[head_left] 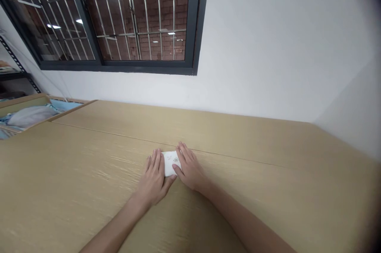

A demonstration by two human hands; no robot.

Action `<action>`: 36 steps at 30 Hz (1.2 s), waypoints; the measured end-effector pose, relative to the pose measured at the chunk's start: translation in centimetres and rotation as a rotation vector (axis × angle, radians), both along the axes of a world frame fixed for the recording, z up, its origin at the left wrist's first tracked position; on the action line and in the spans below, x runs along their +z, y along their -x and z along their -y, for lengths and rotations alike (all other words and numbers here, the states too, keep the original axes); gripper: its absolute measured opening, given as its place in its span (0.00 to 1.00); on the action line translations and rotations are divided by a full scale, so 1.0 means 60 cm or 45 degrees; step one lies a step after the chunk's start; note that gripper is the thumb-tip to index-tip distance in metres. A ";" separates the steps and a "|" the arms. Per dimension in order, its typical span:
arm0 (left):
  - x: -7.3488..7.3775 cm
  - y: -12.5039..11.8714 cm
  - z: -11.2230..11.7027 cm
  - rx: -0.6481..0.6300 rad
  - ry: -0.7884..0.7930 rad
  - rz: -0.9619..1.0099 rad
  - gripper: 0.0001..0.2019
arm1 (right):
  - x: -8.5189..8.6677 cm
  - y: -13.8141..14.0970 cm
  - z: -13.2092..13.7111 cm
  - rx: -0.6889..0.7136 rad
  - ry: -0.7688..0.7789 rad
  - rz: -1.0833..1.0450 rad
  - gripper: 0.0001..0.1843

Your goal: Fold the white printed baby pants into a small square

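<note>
A small folded white piece (pixel 170 163) with faint dark print lies on the light wood-grain table (pixel 74 173); I cannot tell whether it is cloth or paper. My left hand (pixel 154 177) presses against its left side, with the fingertips on its edge. My right hand (pixel 189 167) lies over its right side, with the fingers across the upper corner and the thumb at the lower edge. The two hands nearly meet around it and hide part of it.
A seam (pixel 184 150) runs across the tabletop just beyond my hands. A shallow cardboard box (pixel 68 109) holding blue and grey fabric stands at the far left, beside a dark metal shelf (pixel 12 74). A white wall and barred window (pixel 119 68) rise behind the table.
</note>
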State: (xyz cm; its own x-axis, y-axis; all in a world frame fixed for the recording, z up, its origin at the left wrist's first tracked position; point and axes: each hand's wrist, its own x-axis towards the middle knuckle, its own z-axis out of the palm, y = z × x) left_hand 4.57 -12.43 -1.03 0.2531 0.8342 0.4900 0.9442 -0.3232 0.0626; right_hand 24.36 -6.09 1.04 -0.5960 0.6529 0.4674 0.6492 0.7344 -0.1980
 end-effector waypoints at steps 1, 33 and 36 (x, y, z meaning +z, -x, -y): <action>0.007 0.002 0.002 -0.049 0.002 -0.034 0.37 | 0.002 0.000 0.002 0.015 -0.038 -0.020 0.33; 0.101 -0.006 0.033 -0.090 0.589 1.116 0.21 | 0.059 -0.002 -0.024 -0.030 0.759 -1.031 0.29; 0.096 -0.019 0.042 -0.019 0.674 0.911 0.20 | 0.049 -0.007 -0.030 -0.173 0.774 -0.960 0.26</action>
